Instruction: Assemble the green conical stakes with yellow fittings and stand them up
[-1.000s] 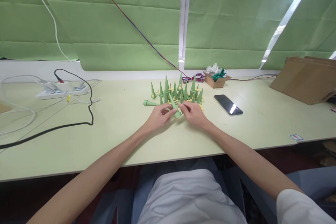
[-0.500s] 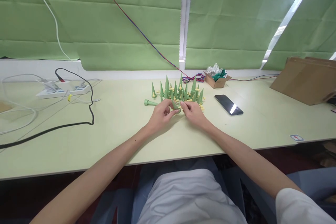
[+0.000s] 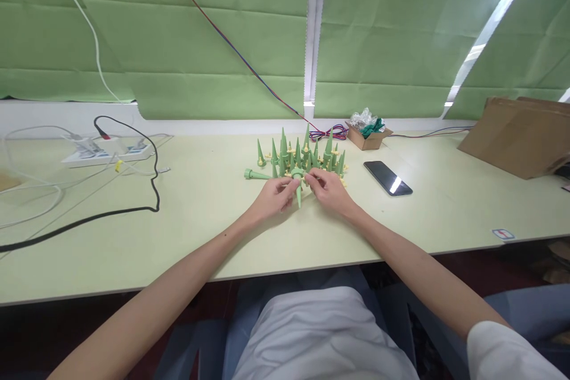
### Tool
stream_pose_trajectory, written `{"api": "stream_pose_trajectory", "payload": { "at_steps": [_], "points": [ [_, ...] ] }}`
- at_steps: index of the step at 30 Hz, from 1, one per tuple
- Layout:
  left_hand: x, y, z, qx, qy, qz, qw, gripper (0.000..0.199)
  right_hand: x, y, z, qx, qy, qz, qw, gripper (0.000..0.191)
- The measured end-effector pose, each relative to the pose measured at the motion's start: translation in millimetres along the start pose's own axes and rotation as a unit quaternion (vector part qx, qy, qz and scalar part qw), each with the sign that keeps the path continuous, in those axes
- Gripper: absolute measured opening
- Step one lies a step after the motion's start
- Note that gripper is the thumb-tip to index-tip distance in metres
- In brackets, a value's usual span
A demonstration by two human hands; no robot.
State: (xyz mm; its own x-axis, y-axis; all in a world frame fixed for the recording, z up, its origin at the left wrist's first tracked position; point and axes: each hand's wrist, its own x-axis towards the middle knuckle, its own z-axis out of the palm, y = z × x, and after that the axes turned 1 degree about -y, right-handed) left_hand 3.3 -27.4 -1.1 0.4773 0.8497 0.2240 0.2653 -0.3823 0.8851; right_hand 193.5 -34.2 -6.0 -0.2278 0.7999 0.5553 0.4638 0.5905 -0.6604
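Between my two hands a green spike (image 3: 298, 190) points down toward me, its wider capped end up. My left hand (image 3: 276, 195) is closed on it from the left. On the right, the fingers of my right hand (image 3: 327, 189) are pinched at the spike's cap; what they grip there is too small to make out. Just behind my hands stand several green cones (image 3: 284, 147) with small yellow parts among them. One more green spike (image 3: 256, 174) lies on its side left of the group.
On the pale table (image 3: 200, 190), a black phone (image 3: 387, 177) lies to the right. Behind it stands a small open box (image 3: 369, 138) with plastic and green material. Large cardboard (image 3: 516, 136) is at far right. A power strip (image 3: 107, 154) and cables occupy the left.
The green spike in my hands has turned; its tip, which pointed up and away, now points down toward me. My left hand has shifted its hold slightly.
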Motion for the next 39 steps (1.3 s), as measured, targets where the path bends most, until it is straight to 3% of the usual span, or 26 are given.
{"api": "stream_pose_trajectory", "payload": {
  "at_steps": [4,7,12,15,20,25,28,31,34,39],
  "points": [
    [-2,3,0.6,0.042,-0.001,0.036,0.998,0.046,0,2,0,-0.009,0.008,0.0,1.0,0.042],
    [-1,2,0.3,0.09,0.028,0.082,0.992,0.042,0,3,2,0.014,0.008,0.012,1.0,0.048],
    [3,-5,-0.6,0.149,0.08,0.157,0.973,0.033,1,6,6,0.137,-0.052,0.089,0.985,0.056],
    [4,-8,0.1,0.167,0.089,0.17,0.967,0.031,2,7,7,0.192,-0.057,0.109,0.974,0.058],
    [6,-8,2.6,0.193,0.112,0.164,0.961,0.032,5,4,6,0.187,-0.029,0.102,0.977,0.058],
    [5,-4,1.6,0.169,0.111,0.1,0.974,0.034,3,-2,3,0.154,0.013,0.076,0.985,0.052],
    [5,-2,-0.2,0.053,0.062,0.014,0.997,0.047,1,-3,2,0.158,0.018,0.073,0.985,0.046],
    [6,0,-0.6,-0.065,0.037,-0.041,0.996,0.06,0,-3,3,0.138,0.018,0.057,0.989,0.04],
    [7,3,0.1,-0.12,0.022,-0.06,0.991,0.065,-1,-4,4,0.119,0.004,0.041,0.992,0.037],
    [4,5,-1.1,-0.122,-0.006,-0.071,0.99,0.063,-1,-4,4,0.101,-0.008,0.031,0.994,0.034]
  ]
}}
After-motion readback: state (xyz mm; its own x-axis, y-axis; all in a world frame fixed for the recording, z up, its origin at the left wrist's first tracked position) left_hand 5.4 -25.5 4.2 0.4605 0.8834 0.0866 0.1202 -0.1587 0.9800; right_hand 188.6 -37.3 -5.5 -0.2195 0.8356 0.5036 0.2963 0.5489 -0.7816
